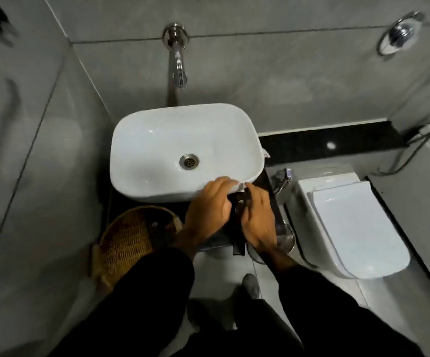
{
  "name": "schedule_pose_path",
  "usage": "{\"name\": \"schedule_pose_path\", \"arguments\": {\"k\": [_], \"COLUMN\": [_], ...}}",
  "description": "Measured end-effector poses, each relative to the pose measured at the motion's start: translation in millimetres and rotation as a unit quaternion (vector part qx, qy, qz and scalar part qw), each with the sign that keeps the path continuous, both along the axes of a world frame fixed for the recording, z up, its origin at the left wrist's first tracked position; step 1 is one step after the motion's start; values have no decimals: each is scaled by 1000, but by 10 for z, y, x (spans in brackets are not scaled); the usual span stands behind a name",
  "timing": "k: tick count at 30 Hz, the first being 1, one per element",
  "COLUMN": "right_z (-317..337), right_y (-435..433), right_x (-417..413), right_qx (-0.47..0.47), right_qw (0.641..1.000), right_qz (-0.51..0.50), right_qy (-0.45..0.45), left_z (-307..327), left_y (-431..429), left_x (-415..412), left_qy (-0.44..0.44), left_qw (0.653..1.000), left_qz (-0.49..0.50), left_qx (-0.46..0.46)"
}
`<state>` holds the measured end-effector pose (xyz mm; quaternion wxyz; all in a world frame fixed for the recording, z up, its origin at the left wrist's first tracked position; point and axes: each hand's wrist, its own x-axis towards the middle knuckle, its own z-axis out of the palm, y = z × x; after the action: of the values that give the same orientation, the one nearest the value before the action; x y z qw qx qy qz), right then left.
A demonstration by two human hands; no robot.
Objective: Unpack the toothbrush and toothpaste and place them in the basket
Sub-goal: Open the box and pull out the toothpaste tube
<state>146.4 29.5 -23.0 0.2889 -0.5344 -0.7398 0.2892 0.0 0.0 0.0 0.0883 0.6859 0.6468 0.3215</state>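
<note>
Both my hands meet over the black counter in front of the white sink (157, 140). Between them runs a long, narrow black package (239, 228), its near end sticking out past the counter edge. My left hand (208, 207) grips its left side with fingers curled over the top, where a bit of white shows at the fingertips. On the package's right side, my right hand (257, 217) holds it. A round wicker basket (129, 238) stands at the counter's left front corner; a dark item lies inside it. I cannot tell toothbrush from toothpaste.
A chrome tap (176, 63) juts from the grey tiled wall above the sink. A white toilet (353, 225) with closed lid stands to the right, a clear glass (284, 238) at the counter's right edge. Grey walls close in on the left.
</note>
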Motion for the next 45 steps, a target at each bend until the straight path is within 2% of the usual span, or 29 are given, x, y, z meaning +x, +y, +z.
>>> {"name": "schedule_pose_path", "arguments": {"k": [2,5,8,10,14,16,19,22,25,27,29,31,33,37,45], "right_z": [-188,-457,-594,-631,-721,-798,-849,-797,-780,-704,-594,-536,-505,-462,-201], "right_y": [-155,-389,-350,-296,-127,-36,73,93,143,142,89,62,31,46,-98], "right_x": [171,416,464,468,440,476,575,663,744,812,951,1079,1193,1389,1870], "right_qx": [-82,-189,-217,-237,-284,-352,-449,-470,-471,-449,-405,-376,-382,-397,-359], "right_qw": [996,979,966,962,956,934,890,879,880,892,912,916,899,885,901], "right_qz": [-26,40,89,83,2,-45,-69,-57,-36,-1,60,124,188,223,214], "right_qy": [-7,-67,-104,-107,-69,-35,35,51,51,44,-14,-70,-105,-95,-119], "left_z": [-186,-486,-610,-687,-817,-857,-906,-973,-1028,-1023,-921,-772,-687,-631,-645], "left_y": [-112,-261,-179,-118,-21,-7,-4,-7,1,19,5,36,77,102,-368], "left_x": [168,475,656,787,841,840,845,921,1035,1084,1175,1218,1209,1191,1211], "left_qy": [-24,-22,-75,-117,-183,-207,-229,-259,-329,-419,-483,-499,-508,-519,-654], "left_qw": [993,952,908,882,844,833,840,837,833,813,793,797,799,796,679], "left_qz": [31,80,149,187,267,276,260,268,277,284,282,272,258,228,234], "left_qx": [-107,-295,-385,-416,-427,-433,-418,-401,-347,-288,-243,-203,-191,-210,-237]}}
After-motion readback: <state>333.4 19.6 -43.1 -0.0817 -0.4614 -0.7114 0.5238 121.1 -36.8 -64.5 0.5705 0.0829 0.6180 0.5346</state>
